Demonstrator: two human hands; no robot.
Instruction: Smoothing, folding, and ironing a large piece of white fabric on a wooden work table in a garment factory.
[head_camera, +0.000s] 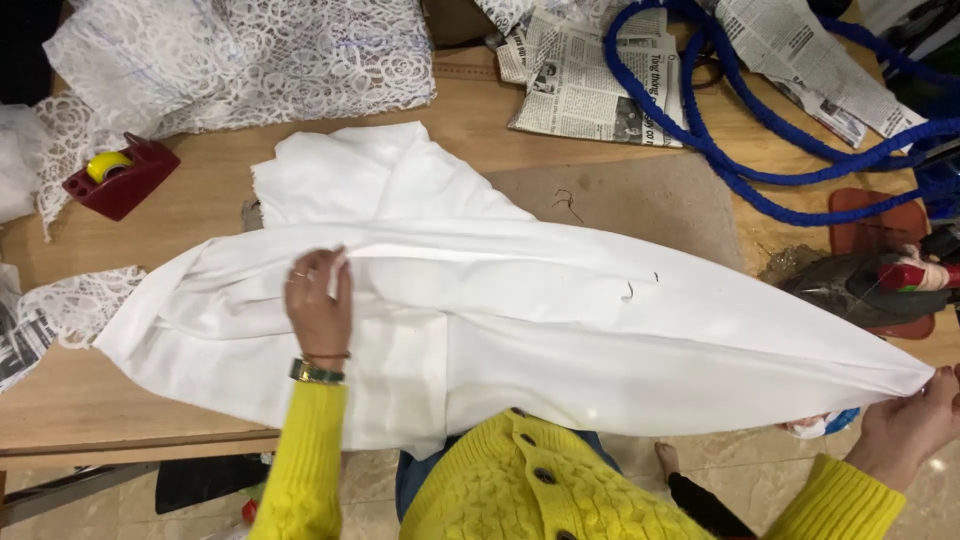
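2 hands (318, 300) (912, 420) pinch white cloth (560, 330) taut; red tape dispenser (122, 175), folded newspapers (590, 85) behind.

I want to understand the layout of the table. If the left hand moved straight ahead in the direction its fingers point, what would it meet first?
The left hand points away from the person, across the white cloth. It would probably first meet the folded-up part of that cloth, then bare wooden table, then the lace fabric.

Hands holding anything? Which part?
Both hands hold the white fabric: left hand pinches a fold along its upper edge, right hand grips its pointed right end past the table edge.
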